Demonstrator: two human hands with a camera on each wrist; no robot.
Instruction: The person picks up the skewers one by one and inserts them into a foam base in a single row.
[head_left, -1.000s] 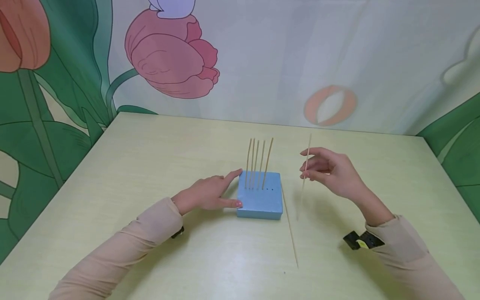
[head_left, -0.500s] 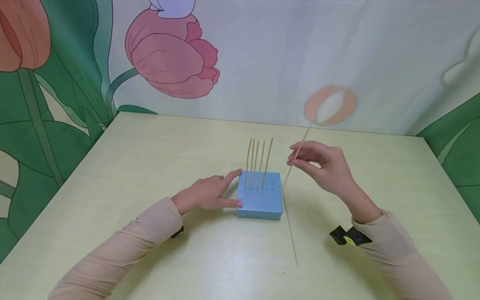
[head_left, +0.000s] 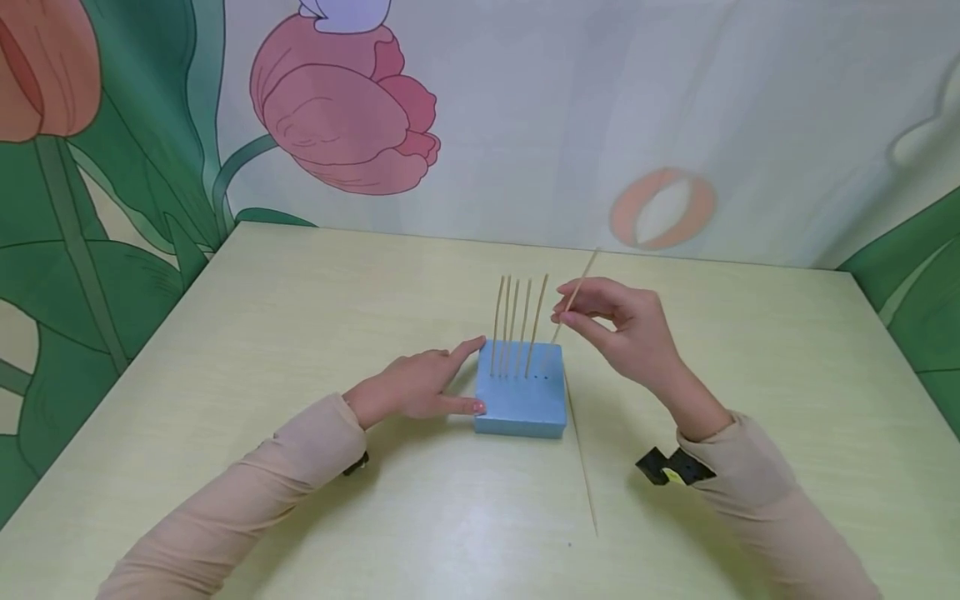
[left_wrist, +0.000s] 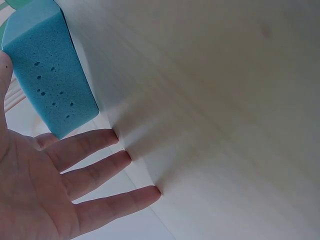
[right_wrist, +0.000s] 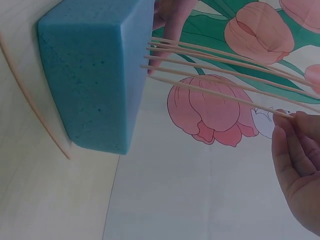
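Observation:
A light blue foam block (head_left: pixel 519 406) lies on the table, with several thin wooden sticks (head_left: pixel 537 325) standing in a row in its top. My left hand (head_left: pixel 420 385) rests against its left side, thumb and index finger touching the near and far corners. In the left wrist view the other fingers (left_wrist: pixel 97 175) stretch out straight. Thumb and fingertips of my right hand (head_left: pixel 633 329) pinch another wooden stick (head_left: pixel 588 267), tilted, its lower end over the block's right part near two small holes. Whether that end touches the foam I cannot tell.
One loose stick (head_left: pixel 582 457) lies on the table (head_left: pixel 337 292) along the block's right side, pointing toward the near edge. A curtain (head_left: pixel 525 125) printed with flowers hangs behind the table.
My right hand has moved left with the stick, from beside the block to above its right part, and the stick has tilted. My left hand and the block have stayed put.

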